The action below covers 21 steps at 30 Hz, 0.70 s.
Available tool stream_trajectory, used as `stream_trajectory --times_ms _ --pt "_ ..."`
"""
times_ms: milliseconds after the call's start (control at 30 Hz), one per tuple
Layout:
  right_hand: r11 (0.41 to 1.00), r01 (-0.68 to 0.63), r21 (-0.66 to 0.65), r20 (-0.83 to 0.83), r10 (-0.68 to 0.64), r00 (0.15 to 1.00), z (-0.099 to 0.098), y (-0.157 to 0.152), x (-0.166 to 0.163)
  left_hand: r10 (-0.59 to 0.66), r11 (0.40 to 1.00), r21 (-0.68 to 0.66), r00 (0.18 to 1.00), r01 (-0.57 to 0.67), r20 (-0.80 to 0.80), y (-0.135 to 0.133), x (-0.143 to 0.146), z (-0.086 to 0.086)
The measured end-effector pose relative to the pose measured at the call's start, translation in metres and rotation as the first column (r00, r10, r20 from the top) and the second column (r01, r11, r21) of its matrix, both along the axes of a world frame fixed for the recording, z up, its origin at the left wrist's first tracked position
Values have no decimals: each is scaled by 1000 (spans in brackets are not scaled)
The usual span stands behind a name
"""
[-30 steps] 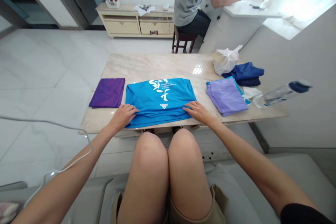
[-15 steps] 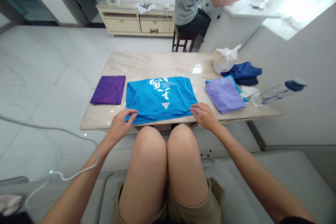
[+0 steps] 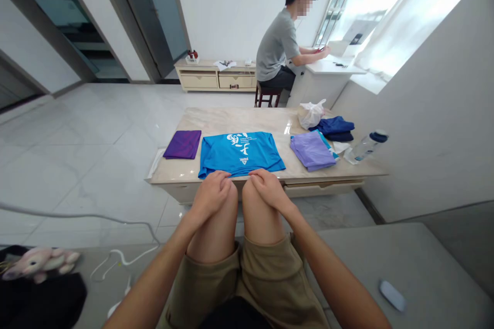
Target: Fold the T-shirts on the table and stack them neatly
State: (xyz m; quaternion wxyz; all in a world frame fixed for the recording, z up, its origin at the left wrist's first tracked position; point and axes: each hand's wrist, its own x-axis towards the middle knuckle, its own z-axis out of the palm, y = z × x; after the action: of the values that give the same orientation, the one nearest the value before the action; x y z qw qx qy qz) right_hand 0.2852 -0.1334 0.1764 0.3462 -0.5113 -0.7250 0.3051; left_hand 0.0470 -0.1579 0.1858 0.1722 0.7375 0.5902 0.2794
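A folded bright blue T-shirt (image 3: 241, 153) with white print lies at the front middle of the low marble table (image 3: 235, 115). My left hand (image 3: 210, 195) rests on my left knee and my right hand (image 3: 268, 188) rests on my right knee, both just short of the table's front edge. The fingers of both hands lie curved over the knees and hold nothing. Neither hand touches the shirt.
A folded purple garment (image 3: 182, 144) lies left of the blue shirt; a lilac one (image 3: 312, 149), a dark blue one (image 3: 336, 128), a white plastic bag (image 3: 311, 113) and a water bottle (image 3: 365, 147) lie to the right. Another person (image 3: 280, 51) sits at a white desk behind. A cable (image 3: 96, 218) hangs at left.
Both hands have let go of the blue shirt's front edge and drawn back onto my knees. The view has lifted and pulled back, so more of the room shows.
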Motion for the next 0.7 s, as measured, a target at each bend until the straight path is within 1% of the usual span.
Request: stream_trajectory --times_ms 100,167,267,367,500,600,700 --pt "998 33 44 72 -37 997 3 -1 -4 38 999 -6 999 -38 -13 2 3 3" --pt "998 57 35 63 -59 996 5 -3 -5 59 998 27 998 -58 -24 -3 7 5" --pt "996 87 14 40 -87 995 8 -6 -5 59 995 83 997 -55 -55 -15 13 8" --pt "994 112 11 29 -112 993 11 -9 -1 76 991 111 995 -68 -70 -24 11 12" --pt "988 152 -7 13 -152 988 14 -12 13 122 989 85 992 -120 -20 -27 -8 17" --pt "985 173 -15 -22 -174 985 14 -12 28 153 986 67 988 -153 15 -25 -32 19" --pt "983 182 -35 -38 -183 982 12 -12 46 181 983 37 983 -182 14 -23 -59 16"
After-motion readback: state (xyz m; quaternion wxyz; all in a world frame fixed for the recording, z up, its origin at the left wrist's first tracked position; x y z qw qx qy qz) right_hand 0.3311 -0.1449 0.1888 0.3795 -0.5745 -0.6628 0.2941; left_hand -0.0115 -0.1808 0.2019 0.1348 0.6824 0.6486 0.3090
